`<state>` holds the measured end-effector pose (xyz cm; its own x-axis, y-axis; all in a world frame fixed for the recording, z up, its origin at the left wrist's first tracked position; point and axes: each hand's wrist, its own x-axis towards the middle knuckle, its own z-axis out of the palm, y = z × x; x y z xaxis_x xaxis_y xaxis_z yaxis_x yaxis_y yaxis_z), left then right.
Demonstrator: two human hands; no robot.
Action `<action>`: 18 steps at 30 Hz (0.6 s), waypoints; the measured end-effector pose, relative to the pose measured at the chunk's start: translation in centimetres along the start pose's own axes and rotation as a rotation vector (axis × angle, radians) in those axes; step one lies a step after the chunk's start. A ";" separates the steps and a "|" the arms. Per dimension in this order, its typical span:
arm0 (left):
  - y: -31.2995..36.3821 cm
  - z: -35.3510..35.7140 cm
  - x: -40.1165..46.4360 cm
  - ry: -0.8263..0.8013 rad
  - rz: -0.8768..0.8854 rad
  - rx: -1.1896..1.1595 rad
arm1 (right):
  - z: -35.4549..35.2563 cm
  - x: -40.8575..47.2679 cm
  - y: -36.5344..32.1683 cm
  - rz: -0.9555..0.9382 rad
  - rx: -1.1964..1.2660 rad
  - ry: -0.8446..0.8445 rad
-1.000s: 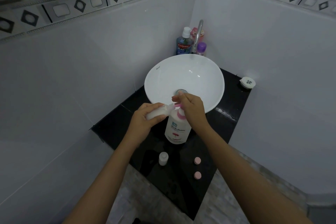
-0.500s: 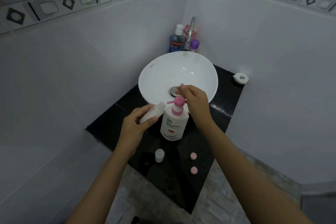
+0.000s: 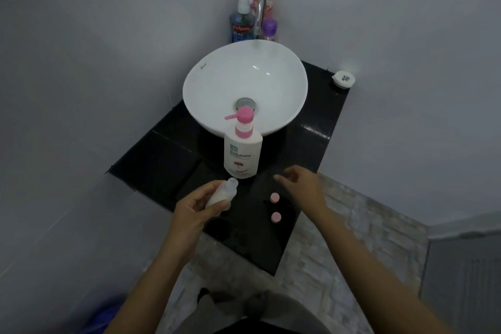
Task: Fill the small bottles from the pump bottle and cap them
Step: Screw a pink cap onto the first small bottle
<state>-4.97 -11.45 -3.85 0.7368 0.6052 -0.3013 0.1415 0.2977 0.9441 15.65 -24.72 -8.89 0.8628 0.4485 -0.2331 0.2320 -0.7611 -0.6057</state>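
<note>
Second small bottle hidden behind left hand (image 3: 193, 207).

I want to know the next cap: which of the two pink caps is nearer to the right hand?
The farther round pink cap, just below the open right hand; the other pink cap lies nearer the counter edge.

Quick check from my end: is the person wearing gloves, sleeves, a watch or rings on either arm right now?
Nothing worn shows. The left hand and right hand are both bare, no gloves. Both forearms are uncovered as far as the bottom of the picture, so no sleeve is visible. No watch, bracelet or ring shows on either wrist or on any visible finger, though the picture is dim.
</note>
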 end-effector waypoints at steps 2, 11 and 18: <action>-0.2 0.2 -0.2 -0.007 -0.005 0.002 | 1.3 0.0 0.7 -0.020 -0.204 -0.095; 0.1 0.8 -0.7 0.008 0.020 0.015 | 4.5 0.4 1.4 -0.025 -0.420 -0.302; 1.2 1.0 -0.9 0.019 0.044 0.019 | 0.1 -0.8 -2.4 -0.027 0.216 -0.151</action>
<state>-4.79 -12.34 -2.36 0.7298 0.6318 -0.2613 0.1215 0.2563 0.9589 14.38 -23.17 -7.34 0.7770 0.5445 -0.3158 0.1388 -0.6376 -0.7577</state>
